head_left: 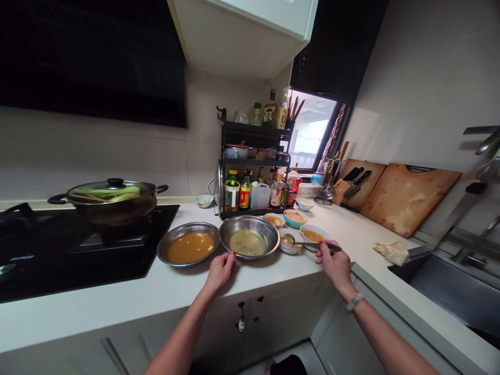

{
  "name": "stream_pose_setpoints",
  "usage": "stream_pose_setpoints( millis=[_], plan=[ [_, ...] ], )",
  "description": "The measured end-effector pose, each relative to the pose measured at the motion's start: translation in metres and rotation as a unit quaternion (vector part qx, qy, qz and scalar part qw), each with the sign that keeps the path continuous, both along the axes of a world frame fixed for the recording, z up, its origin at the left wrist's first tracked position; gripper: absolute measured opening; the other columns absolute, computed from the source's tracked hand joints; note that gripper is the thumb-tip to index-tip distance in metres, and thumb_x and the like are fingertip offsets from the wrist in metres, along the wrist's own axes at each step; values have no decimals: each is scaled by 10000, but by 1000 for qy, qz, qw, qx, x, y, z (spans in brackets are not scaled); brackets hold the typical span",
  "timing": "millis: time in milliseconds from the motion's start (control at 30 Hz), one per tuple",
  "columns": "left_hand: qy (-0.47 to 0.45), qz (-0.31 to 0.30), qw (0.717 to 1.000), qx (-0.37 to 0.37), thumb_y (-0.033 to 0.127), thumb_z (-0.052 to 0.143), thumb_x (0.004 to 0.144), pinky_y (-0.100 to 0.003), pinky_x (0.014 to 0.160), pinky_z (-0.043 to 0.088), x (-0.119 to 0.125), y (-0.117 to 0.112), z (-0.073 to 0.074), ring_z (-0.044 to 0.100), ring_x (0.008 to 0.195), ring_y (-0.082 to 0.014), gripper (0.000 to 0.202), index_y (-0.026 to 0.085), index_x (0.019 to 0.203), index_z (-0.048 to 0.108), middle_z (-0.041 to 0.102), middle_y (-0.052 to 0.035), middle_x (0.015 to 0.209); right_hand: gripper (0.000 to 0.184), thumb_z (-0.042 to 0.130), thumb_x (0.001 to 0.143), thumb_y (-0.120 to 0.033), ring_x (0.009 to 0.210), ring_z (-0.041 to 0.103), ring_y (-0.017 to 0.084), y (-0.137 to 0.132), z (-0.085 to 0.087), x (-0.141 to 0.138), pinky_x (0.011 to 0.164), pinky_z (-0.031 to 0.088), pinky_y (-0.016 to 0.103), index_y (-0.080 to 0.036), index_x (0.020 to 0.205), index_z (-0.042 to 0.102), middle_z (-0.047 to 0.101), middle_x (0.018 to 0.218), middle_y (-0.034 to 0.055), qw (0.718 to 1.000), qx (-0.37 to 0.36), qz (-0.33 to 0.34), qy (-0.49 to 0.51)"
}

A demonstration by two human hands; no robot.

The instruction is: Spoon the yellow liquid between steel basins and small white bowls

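Observation:
My left hand (221,272) is closed at the near rim of a steel bowl (250,237), thumb on the edge. Pale greenish liquid with dark flecks lies in that bowl. In my right hand (335,263) is a metal spoon (312,244), gripped by its handle. Its head rests over a small white bowl (291,249), just right of the steel one. Beside that stands another white bowl (313,235) with orange-brown liquid. To the left, a second steel dish (187,244) contains brown liquid with pale bits.
A lidded pan (113,198) sits on the black stove (89,250) at left. Behind the bowls stands a black rack (255,161) with bottles. More small bowls, including a green-rimmed bowl (295,219), are near it. At right are cutting boards (410,198), a cloth (390,252) and a sink (449,286).

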State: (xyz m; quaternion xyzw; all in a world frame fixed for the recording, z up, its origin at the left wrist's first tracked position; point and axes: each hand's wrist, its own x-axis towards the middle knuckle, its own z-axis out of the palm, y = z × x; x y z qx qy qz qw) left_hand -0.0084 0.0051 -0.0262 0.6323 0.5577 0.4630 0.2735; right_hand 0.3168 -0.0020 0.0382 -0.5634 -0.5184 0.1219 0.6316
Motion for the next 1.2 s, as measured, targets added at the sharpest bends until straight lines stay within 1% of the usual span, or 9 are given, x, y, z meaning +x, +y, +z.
stream_pose_setpoints(
  millis=[100, 200, 367, 500, 700, 833, 967, 1100, 1200],
  plan=[
    [-4, -1, 1000, -4, 645, 322, 806, -256, 525, 303, 0, -1, 1, 409, 503, -140, 561, 193, 507, 466, 477, -1, 478, 424, 619, 678, -577, 361, 566, 174, 5, 2, 4, 349, 454, 261, -174, 802, 573, 594, 466, -1, 996, -6, -25, 82],
    [-6, -6, 1000, -9, 643, 316, 808, -258, 529, 304, 0, 0, 1, 410, 503, -142, 562, 194, 504, 463, 479, -2, 473, 394, 652, 663, -530, 362, 566, 169, 8, 5, 9, 352, 456, 256, -168, 797, 573, 603, 474, -3, 992, 7, -30, 126],
    [-9, -5, 1000, -7, 621, 323, 818, -254, 530, 300, 0, 2, -3, 411, 513, -142, 543, 189, 528, 477, 485, -1, 485, 346, 672, 644, -465, 364, 568, 166, 7, 9, 14, 335, 448, 242, -166, 788, 571, 596, 465, -15, 988, 26, -36, 150],
    [-8, -4, 1000, -2, 607, 329, 820, -251, 524, 297, 0, 2, -4, 415, 506, -139, 540, 184, 526, 491, 489, -1, 482, 336, 688, 649, -437, 370, 572, 161, 8, 16, 15, 333, 450, 231, -155, 796, 580, 601, 468, -11, 985, 42, -30, 163],
    [-4, -1, 1000, -2, 606, 332, 817, -252, 525, 300, 0, 2, -2, 420, 509, -142, 540, 184, 523, 495, 496, -4, 487, 343, 688, 659, -448, 406, 594, 170, 12, 32, 3, 341, 450, 236, -160, 808, 575, 614, 498, 0, 984, 66, -10, 168],
    [-5, -2, 1000, 0, 604, 332, 821, -250, 524, 297, 0, 2, -4, 415, 508, -140, 540, 186, 517, 487, 490, 0, 482, 347, 670, 680, -478, 389, 568, 164, 15, 35, -19, 347, 447, 252, -176, 815, 567, 604, 500, -6, 987, 48, 23, 151],
    [-13, -1, 1000, -3, 604, 330, 825, -249, 521, 300, 0, 2, -4, 419, 498, -141, 537, 188, 524, 487, 485, 4, 469, 355, 632, 722, -514, 385, 556, 165, 11, 28, -44, 368, 457, 268, -182, 835, 578, 584, 484, -12, 992, 32, 80, 93],
    [-9, -3, 1000, -4, 593, 331, 833, -250, 518, 299, 1, 2, -4, 421, 494, -140, 531, 189, 523, 482, 486, 2, 471, 314, 587, 790, -494, 433, 569, 156, -1, 19, -57, 427, 494, 289, -196, 883, 624, 610, 579, 0, 986, 69, 151, -9],
    [-6, -6, 1000, -1, 591, 320, 842, -252, 527, 303, 0, 2, -4, 430, 511, -144, 535, 190, 524, 476, 496, -4, 489, 274, 576, 820, -456, 491, 583, 148, -9, 17, -52, 475, 514, 300, -205, 899, 651, 638, 688, 22, 975, 108, 180, -72]
  ],
)
